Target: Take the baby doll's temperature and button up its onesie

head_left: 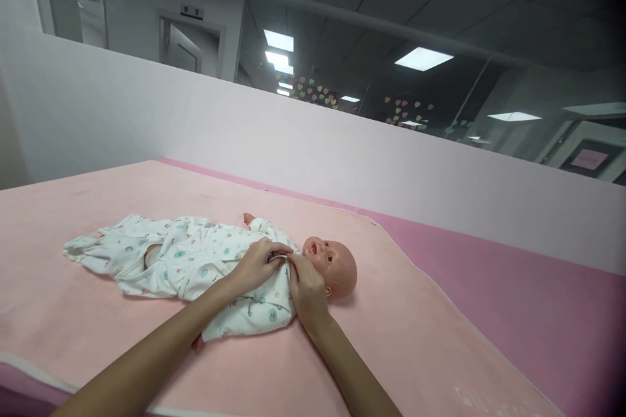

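A baby doll [337, 267] lies on its back on a pink padded surface, its bald head toward the right. It wears a white printed outfit [215, 247], bunched loosely around the legs, where a bit of the doll's skin shows. At the neckline, my left hand [259, 266] pinches the edge of the fabric. Close beside it, my right hand [306, 283] also has its fingers closed on the collar, next to the doll's chin. The two hands' fingertips nearly meet. One small doll hand [248, 217] sticks out of the far sleeve.
The pink sheet [415, 339] covers a darker pink mat [469, 260]. A low white wall [293, 137] runs behind it, with glass panels above. Heart stickers [313, 91] and a door [183, 49] show beyond.
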`<state>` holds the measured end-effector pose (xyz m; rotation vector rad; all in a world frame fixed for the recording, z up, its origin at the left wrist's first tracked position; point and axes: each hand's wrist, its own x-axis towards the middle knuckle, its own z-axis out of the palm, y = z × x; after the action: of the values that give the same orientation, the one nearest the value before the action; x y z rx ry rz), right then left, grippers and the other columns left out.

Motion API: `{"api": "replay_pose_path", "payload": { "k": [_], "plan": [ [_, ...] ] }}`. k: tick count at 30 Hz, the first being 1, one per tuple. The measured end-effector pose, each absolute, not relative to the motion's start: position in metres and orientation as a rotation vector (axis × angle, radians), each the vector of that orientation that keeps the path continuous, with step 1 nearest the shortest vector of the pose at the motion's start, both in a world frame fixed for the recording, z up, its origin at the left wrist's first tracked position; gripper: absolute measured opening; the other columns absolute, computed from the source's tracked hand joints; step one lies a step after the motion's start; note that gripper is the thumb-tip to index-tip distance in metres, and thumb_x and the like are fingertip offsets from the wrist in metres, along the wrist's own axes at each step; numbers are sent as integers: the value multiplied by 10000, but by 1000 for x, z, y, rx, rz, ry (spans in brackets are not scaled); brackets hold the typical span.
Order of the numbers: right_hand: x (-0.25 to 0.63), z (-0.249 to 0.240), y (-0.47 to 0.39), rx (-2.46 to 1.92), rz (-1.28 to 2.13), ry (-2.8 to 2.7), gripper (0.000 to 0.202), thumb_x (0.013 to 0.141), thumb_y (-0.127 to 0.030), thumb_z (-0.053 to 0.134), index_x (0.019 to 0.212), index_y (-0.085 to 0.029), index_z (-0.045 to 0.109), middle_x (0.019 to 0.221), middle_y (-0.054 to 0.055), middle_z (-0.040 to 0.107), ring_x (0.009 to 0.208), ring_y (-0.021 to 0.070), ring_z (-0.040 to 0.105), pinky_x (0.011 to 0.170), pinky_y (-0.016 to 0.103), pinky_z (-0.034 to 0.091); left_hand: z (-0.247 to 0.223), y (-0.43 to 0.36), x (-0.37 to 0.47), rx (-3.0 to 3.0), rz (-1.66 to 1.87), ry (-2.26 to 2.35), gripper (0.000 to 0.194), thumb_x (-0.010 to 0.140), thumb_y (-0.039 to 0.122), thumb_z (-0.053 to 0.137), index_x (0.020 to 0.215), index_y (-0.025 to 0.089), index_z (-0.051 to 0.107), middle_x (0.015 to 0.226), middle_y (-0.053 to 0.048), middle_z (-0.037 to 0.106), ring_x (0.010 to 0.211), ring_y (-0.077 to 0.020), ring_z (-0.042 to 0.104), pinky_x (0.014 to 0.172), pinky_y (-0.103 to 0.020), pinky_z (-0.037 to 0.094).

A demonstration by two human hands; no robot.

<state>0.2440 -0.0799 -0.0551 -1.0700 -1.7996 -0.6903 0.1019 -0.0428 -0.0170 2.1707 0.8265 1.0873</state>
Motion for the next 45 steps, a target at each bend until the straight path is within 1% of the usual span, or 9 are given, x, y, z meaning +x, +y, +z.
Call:
{"api": "replay_pose_path", "payload": {
  "k": [7, 20, 25, 31, 35, 38, 41, 43, 45],
  "plan": [
    [244, -58, -79, -1128, -682, -1755, 204, 824, -58, 346, 858, -166, 516, 732, 18, 580, 674, 111, 558, 625, 220, 463, -19, -43, 102, 2140, 1084, 772, 312, 780, 178, 435, 1029, 256, 607, 893, -31, 599, 874, -145, 551, 793, -256, 435],
    [243, -60, -79, -1136, -614, -1779, 274, 828, -51, 296, 948, -165, 514, 823, 40, 601, 758, 125, 571, 680, 244, 476, -16, -45, 101, 2183, 1092, 791, 304, 761, 116, 425, 973, 245, 601, 844, -7, 599, 864, -154, 516, 742, -249, 389],
    [243, -62, -77, -1171, -610, -1775, 281, 824, -47, 292, 949, -160, 516, 831, 49, 600, 784, 135, 571, 708, 262, 483, -14, -48, 102, 2182, 1094, 774, 284, 771, 138, 411, 959, 237, 598, 843, -13, 601, 865, -164, 496, 748, -267, 377],
    [238, -57, -82, -1179, -526, -1768, 249, 845, -95, 305, 924, -156, 533, 799, 56, 588, 770, 139, 560, 717, 276, 482, -15, -47, 102, 2188, 1058, 755, 298, 801, 207, 374, 1017, 225, 578, 906, -31, 600, 903, -182, 473, 795, -296, 370],
    [236, -54, -85, -1228, -528, -1776, 219, 846, -149, 363, 982, -151, 535, 904, 81, 580, 867, 162, 547, 764, 310, 480, -16, -44, 101, 2153, 1054, 772, 301, 814, 249, 367, 1034, 227, 571, 931, -30, 594, 929, -178, 477, 822, -297, 371],
    [235, -56, -85, -1239, -628, -1768, 237, 834, -157, 392, 1020, -143, 537, 1034, 115, 550, 992, 197, 514, 818, 351, 473, -17, -44, 102, 2131, 1106, 779, 311, 800, 223, 380, 1055, 223, 559, 994, -36, 578, 903, -163, 491, 824, -293, 385],
    [234, -58, -85, -1245, -643, -1772, 229, 830, -163, 392, 996, -149, 549, 1055, 122, 536, 1017, 210, 504, 819, 366, 474, -16, -44, 101, 2112, 1174, 796, 329, 768, 212, 412, 1067, 213, 551, 1024, -49, 565, 866, -156, 503, 795, -281, 408],
    [234, -58, -85, -1255, -598, -1771, 213, 829, -168, 389, 972, -150, 546, 1025, 116, 537, 991, 203, 511, 804, 357, 476, -14, -42, 97, 2114, 1178, 818, 298, 761, 237, 426, 1015, 200, 579, 981, -51, 584, 839, -157, 513, 767, -272, 412],
    [234, -56, -86, -1263, -542, -1762, 187, 829, -165, 385, 939, -151, 536, 973, 103, 539, 941, 188, 517, 787, 341, 475, -11, -38, 91, 2094, 1137, 832, 268, 765, 278, 428, 942, 183, 605, 877, -46, 610, 777, -151, 528, 714, -256, 411]
  ]
}}
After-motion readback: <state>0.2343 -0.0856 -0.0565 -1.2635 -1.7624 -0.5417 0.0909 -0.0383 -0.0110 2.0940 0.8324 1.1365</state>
